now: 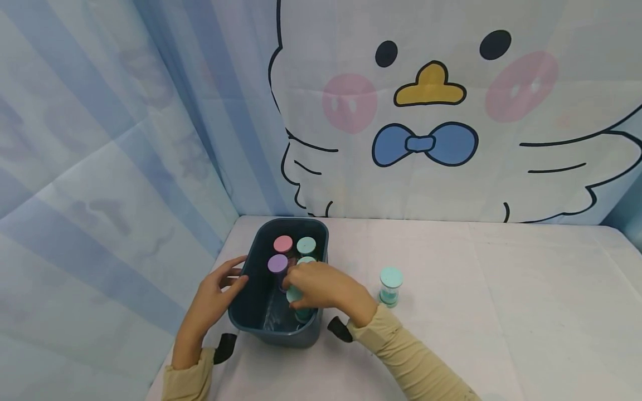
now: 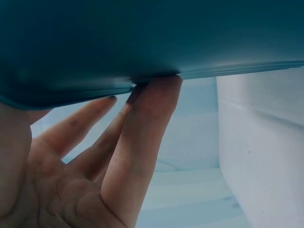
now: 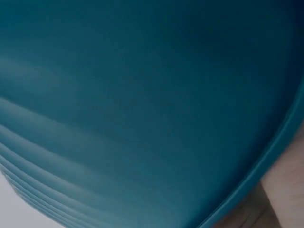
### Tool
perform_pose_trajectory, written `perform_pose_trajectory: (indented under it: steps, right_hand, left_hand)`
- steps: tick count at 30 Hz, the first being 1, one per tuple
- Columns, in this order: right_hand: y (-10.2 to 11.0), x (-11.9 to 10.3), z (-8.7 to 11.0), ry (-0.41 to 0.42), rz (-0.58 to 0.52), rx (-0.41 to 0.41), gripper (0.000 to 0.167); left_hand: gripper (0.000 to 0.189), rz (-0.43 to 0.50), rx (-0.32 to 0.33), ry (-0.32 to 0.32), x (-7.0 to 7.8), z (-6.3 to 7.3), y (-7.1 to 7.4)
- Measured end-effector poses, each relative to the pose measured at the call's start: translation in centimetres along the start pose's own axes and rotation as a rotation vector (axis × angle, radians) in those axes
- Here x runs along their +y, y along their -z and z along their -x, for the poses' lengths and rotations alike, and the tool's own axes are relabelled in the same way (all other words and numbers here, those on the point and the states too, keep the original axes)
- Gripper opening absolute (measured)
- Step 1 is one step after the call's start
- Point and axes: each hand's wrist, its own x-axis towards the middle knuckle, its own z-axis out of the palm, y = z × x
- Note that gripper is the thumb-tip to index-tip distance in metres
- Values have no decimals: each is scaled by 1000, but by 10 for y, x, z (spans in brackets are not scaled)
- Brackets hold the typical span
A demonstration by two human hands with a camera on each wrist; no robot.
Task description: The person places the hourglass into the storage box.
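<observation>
A dark teal bin (image 1: 251, 324) stands on the left of the table, and its wall (image 3: 118, 109) fills most of the right wrist view. My left hand (image 1: 213, 301) rests against its left rim, fingers fairly straight; in the left wrist view a finger (image 2: 147, 128) touches the bin. My right hand (image 1: 323, 287) reaches over the right rim and grips a mint-capped sand timer (image 1: 293, 295) inside, its body partly hidden. Beyond the hand stand a pink-capped timer (image 1: 283, 244), a purple-capped timer (image 1: 278, 264) and a mint-capped timer (image 1: 306, 245). Another mint cap (image 1: 306, 260) shows behind my fingers.
One more mint-capped sand timer (image 1: 390, 286) stands upright on the white table (image 1: 476, 312), right of the bin. A patterned curtain (image 1: 125, 167) rises on the left, and a cloth with a cartoon bird (image 1: 426, 189) hangs behind the table.
</observation>
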Motion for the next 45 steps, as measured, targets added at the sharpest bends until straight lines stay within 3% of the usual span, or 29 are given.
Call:
perform_pose_trajectory:
  steps: [23, 34, 45]
  right_hand:
    - [3, -4, 3, -19, 50, 20, 33]
    - [16, 4, 18, 60, -10, 119, 29]
    - [24, 13, 34, 85, -9, 170, 28]
  left_hand:
    - [53, -12, -2, -3, 1, -1, 0]
    - [53, -15, -3, 1, 1, -1, 0]
    - [54, -10, 2, -18, 0, -1, -1]
